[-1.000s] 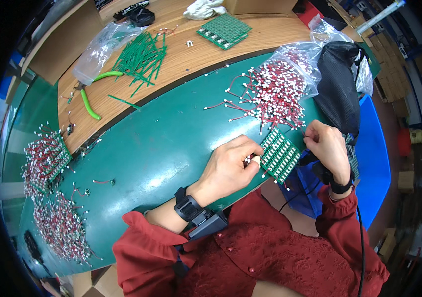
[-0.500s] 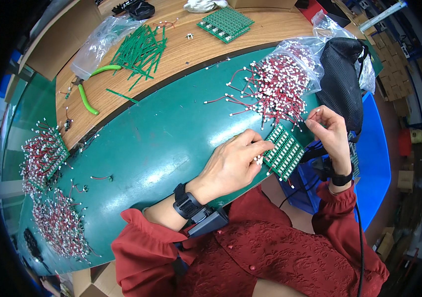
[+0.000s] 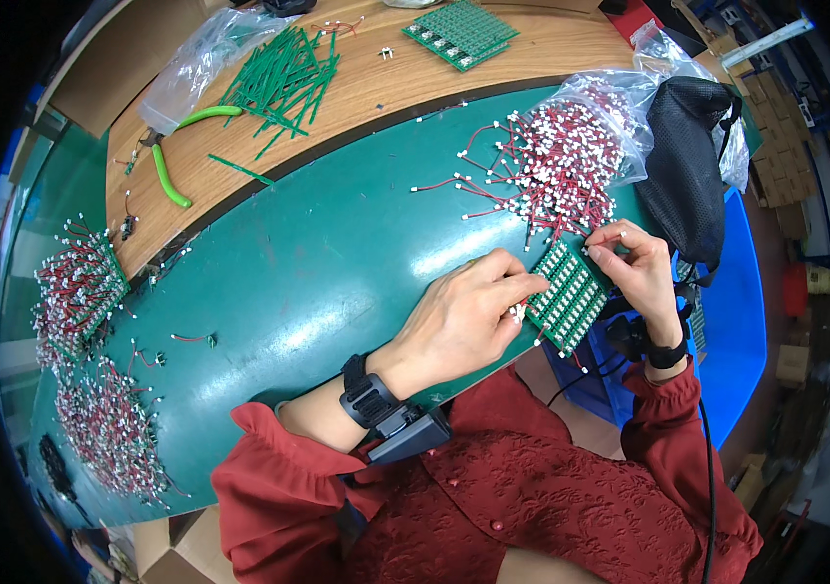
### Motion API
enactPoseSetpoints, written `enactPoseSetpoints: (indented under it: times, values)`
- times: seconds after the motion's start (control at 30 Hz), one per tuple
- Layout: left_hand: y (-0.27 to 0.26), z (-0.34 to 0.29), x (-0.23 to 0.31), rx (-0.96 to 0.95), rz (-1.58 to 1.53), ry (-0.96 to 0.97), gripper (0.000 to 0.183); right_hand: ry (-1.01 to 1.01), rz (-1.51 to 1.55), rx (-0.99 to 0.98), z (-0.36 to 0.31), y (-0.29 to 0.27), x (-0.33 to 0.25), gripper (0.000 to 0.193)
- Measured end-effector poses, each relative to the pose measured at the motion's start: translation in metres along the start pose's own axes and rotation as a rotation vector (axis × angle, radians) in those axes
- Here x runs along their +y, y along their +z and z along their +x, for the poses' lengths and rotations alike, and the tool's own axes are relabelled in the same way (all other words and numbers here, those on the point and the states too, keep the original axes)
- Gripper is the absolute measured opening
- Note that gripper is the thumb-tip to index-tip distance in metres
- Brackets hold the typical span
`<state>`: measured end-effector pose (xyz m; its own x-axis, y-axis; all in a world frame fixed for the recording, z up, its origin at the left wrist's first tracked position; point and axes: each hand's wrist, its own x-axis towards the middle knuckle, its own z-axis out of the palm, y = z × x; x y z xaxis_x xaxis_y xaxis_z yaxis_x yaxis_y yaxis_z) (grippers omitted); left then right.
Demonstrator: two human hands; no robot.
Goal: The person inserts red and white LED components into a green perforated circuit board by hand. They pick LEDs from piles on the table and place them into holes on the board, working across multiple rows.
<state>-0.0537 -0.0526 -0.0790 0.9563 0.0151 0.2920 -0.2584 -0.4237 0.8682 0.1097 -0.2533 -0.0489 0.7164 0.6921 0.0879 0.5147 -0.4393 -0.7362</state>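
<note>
Wired board (image 3: 84,287): far left, apparently filled.
Left hand (image 3: 459,313): curled closed around white connectors (image 3: 518,312).
Green board (image 3: 571,300): between both hands, mostly unwired by its look.
Loose leads (image 3: 572,161): plenty left.
Right hand (image 3: 641,268): fingertips pinched, seemingly on one lead (image 3: 623,234).

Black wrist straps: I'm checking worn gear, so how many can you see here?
2: one black strap on the left wrist, another black strap on the right wrist.

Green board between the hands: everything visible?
Flat, rigid-looking green circuit board, rows of white parts on its upper face. It sits skewed by the table's near edge; white-tipped red wires show at its lower side. The left hand touches its left edge; the right hand is at its upper corner, contact unclear.
</note>
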Motion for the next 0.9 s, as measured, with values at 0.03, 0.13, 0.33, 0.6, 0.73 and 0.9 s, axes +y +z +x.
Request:
enactPoseSetpoints:
  times: [0.03,0.13,0.33,0.6,0.73,0.9]
  values:
    - [0.0,0.0,0.0,-0.001,0.004,-0.001,0.039,-0.01,-0.024,0.013,0.0,0.0,-0.001,0.006]
    - [0.0,0.001,0.001,0.005,0.0,0.008,0.039,-0.01,-0.102,0.04,-0.001,0.001,-0.004,0.007]
    - [0.0,0.001,0.0,0.007,0.006,0.022,0.039,-0.081,-0.159,0.05,0.002,-0.001,-0.015,0.007]
    - [0.002,0.0,-0.003,0.076,-0.036,0.037,0.031,-0.248,0.042,-0.08,0.001,0.017,-0.032,0.009]
    - [0.002,-0.001,-0.004,0.093,-0.022,0.028,0.031,-0.368,-0.059,-0.085,0.004,0.024,-0.029,0.013]
    - [0.002,-0.001,-0.003,0.095,-0.011,0.024,0.031,-0.427,-0.131,-0.067,0.004,0.025,-0.028,0.014]
